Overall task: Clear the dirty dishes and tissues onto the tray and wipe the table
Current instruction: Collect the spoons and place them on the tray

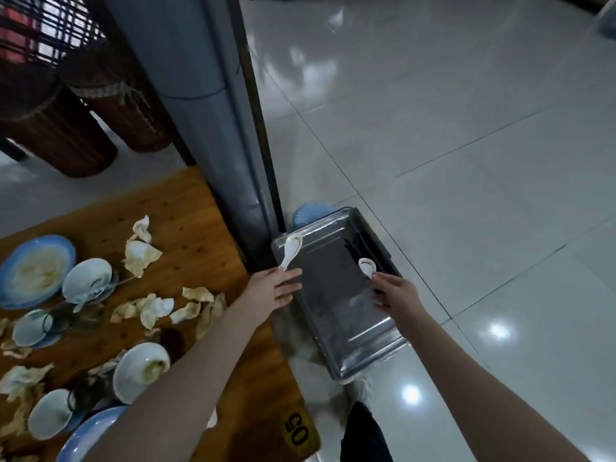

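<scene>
The desk point(186, 215) has the tray point(333, 311) just beside its edge. Dirty bowls point(87, 284) and crumpled tissues point(141, 256) lie on the desk. My hands, left hand point(275, 290) and right hand point(396, 293), have their fingers spread. Each touches a spoon handle: left spoon point(290, 251) at the tray's far corner, right spoon point(366, 266) inside.

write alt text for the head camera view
The left hand and right hand reach over a metal tray, with the white left spoon and right spoon at their fingertips; whether they grip the spoons is unclear. Left of the tray, a wooden table holds dirty bowls and crumpled tissues.
</scene>
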A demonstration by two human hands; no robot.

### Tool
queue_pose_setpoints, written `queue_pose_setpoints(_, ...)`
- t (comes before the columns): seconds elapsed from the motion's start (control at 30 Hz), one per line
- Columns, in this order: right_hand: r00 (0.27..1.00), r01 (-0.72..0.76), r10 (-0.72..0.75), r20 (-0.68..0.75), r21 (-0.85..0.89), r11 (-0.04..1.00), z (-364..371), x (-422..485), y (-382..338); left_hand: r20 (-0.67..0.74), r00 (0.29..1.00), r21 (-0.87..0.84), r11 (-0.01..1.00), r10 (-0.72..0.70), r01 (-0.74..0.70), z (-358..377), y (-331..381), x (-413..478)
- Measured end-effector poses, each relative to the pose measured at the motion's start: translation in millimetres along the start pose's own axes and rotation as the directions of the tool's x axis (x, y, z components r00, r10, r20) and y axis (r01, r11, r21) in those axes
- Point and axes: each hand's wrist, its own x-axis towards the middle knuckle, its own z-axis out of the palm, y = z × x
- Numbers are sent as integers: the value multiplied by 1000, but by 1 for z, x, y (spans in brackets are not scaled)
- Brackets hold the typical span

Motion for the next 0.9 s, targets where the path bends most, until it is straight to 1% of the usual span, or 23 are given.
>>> queue_pose_setpoints(0.07,1000,-9,10,21,-44,999,-11,28,-12,-28,999,-55,998,-27,25,19,0,18)
queue_pose_setpoints(0.17,998,-6,13,54,-125,992,-27,68,-26,-92,994,-80,995,-62,55,54,-2,45)
queue_pose_setpoints(0.23,997,-32,44,69,-170,985,-36,98,-30,-119,988,-115,989,-103,89,76,-3,66)
queue_pose_setpoints(0.4,990,-104,122,71,-223,969,-47,162,-23,-153,975,-122,982,-163,146,111,-7,116)
queue_pose_setpoints(0.57,973,-197,224,63,-290,937,-48,223,-4,-194,963,-121,979,-187,165,115,-19,164)
queue_pose_setpoints(0.63,963,-231,263,64,-311,922,-46,245,1,-221,957,-92,981,-187,171,109,-25,180)
queue_pose_setpoints(0.8,954,-263,295,57,-313,913,-33,295,11,-270,938,-79,976,-218,204,95,-38,213)
queue_pose_setpoints(0.9,959,-256,281,35,-314,914,-26,318,22,-273,931,-90,970,-241,225,94,-46,227)
